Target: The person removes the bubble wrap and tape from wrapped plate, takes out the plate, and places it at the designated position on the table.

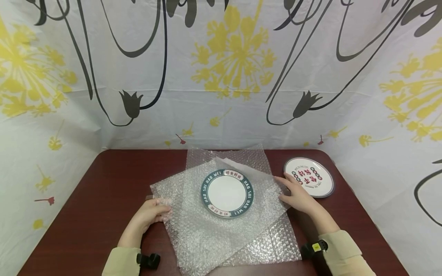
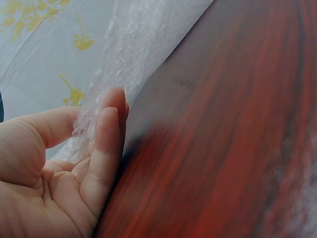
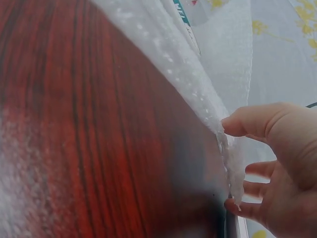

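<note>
A round plate (image 1: pixel 227 193) with a dark teal patterned rim lies face up on a sheet of bubble wrap (image 1: pixel 207 245) in the middle of the table. Set at an angle, this sheet overlaps a second bubble wrap sheet (image 1: pixel 266 249) beneath it. My left hand (image 1: pixel 150 212) pinches the upper sheet's left edge between thumb and fingers, which the left wrist view shows closely. At the right edge, my right hand (image 1: pixel 297 193) touches the wrap with thumb and fingers spread apart; some fingertips are hidden behind the wrap (image 3: pixel 188 74) in the right wrist view.
An oval white plate (image 1: pixel 315 188) with red lettering lies at the back right, just beyond my right hand. The dark red wooden table (image 1: pixel 114 184) ends at a patterned white cloth (image 1: pixel 221 126) behind it and at both sides.
</note>
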The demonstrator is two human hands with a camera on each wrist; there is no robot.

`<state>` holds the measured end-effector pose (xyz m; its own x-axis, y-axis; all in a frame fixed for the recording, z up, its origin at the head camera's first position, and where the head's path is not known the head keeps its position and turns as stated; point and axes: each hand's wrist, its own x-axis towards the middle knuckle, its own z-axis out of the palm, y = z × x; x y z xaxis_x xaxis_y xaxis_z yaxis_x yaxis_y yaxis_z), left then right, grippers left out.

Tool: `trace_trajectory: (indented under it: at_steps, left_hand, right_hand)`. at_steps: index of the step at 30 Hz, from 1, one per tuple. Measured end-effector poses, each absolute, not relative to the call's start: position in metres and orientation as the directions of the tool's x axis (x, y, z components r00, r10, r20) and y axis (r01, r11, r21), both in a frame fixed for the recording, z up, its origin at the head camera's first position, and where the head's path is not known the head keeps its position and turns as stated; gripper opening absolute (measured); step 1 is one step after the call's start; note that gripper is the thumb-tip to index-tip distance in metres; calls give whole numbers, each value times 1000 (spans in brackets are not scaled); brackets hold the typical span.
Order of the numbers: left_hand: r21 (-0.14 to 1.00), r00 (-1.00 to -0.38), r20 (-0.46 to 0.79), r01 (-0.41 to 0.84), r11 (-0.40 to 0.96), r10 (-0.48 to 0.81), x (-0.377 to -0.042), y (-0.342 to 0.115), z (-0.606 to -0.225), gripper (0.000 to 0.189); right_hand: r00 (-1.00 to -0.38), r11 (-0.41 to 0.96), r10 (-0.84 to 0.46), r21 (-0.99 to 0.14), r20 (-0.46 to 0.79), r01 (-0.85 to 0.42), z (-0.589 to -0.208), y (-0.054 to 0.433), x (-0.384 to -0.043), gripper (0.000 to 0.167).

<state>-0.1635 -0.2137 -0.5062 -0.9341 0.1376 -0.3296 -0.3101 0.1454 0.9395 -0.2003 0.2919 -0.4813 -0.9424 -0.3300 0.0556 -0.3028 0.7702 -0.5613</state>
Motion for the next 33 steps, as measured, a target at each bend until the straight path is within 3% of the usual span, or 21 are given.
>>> trace_trajectory:
  at_steps: [27,33]
  left_hand:
    - [941,-941,-316,-295,164,120,-164,-214,-508,9]
    - [943,-942,-317,-300,141,114,-164,-213,-508,22]
  right_hand:
    - [-946,785,-324,-550,25,-284,-499,290,-202,69]
    - [-947,803,-321,-527,11,-278,-500,289,-201,69]
